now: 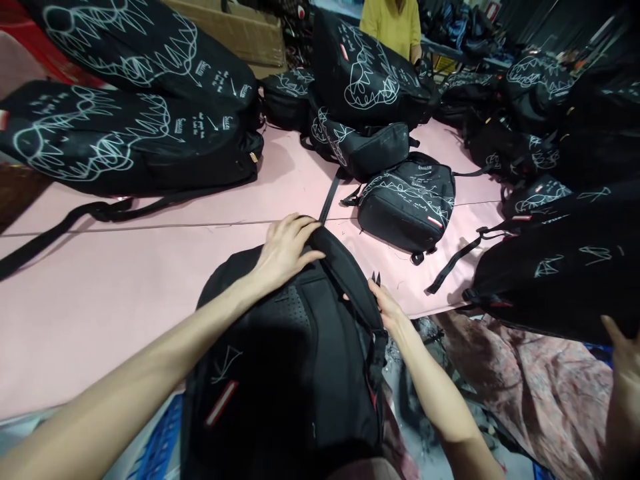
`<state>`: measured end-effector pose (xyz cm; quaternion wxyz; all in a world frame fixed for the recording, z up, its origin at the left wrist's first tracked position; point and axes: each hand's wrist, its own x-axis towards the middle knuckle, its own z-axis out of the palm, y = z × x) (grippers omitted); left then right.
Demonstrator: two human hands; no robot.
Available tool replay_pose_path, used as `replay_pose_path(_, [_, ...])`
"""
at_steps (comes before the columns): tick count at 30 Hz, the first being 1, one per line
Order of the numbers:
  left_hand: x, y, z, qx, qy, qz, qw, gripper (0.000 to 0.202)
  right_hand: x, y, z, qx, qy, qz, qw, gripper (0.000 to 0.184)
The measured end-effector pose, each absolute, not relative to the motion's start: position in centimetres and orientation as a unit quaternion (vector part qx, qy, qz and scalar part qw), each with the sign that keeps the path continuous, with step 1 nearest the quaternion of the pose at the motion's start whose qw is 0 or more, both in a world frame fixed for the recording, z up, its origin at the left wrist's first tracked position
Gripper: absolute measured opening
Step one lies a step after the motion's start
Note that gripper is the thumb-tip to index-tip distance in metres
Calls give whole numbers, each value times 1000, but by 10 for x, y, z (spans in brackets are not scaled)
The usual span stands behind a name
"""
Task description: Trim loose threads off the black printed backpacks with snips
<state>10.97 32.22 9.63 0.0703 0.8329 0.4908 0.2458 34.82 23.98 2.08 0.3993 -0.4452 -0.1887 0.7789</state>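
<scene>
A black backpack (265, 373) with a white-and-red label stands in front of me, its strap side facing up toward me. My left hand (290, 250) grips the top of its padded shoulder strap (353, 267), fingers over the upper edge and thumb on the near side. My right hand (385, 303) is at the strap's outer edge farther down. Two dark pointed blades, which look like thread snips (377, 278), stick up from its fingers; the rest of that tool is hidden.
A pink-covered table (125, 287) bears several black backpacks with white scribble prints, such as one small backpack (407, 207) and a pile at left (130, 133). At right another person's hand (623, 360) touches a backpack (560, 273). A person in yellow (390, 27) stands across the table.
</scene>
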Motion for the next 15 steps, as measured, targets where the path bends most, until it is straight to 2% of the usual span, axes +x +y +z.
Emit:
replay_pose_path(3, [89,242,84,804,563,190,4,59,346,238,25,-426,-179,792,398,39])
replay_pose_path(6, [61,161,67,761,633,143,-8,66,345,238,29,-423,-165,797,399,36])
replay_pose_path(10, [9,110,72,628,764,106,98,66,344,234,32,-446,-139,791,396,35])
replay_pose_path(12, [-18,122,90,544,817,131,139,58,343,233,32,-461,-131,786,391,36])
replay_pose_path(14, [-40,151,109,495,820,236,164,42,342,233,31,-465,-137,784,388,37])
replay_pose_path(15, [-48,169,115,470,802,302,212,36,342,234,30,-468,-142,783,384,37])
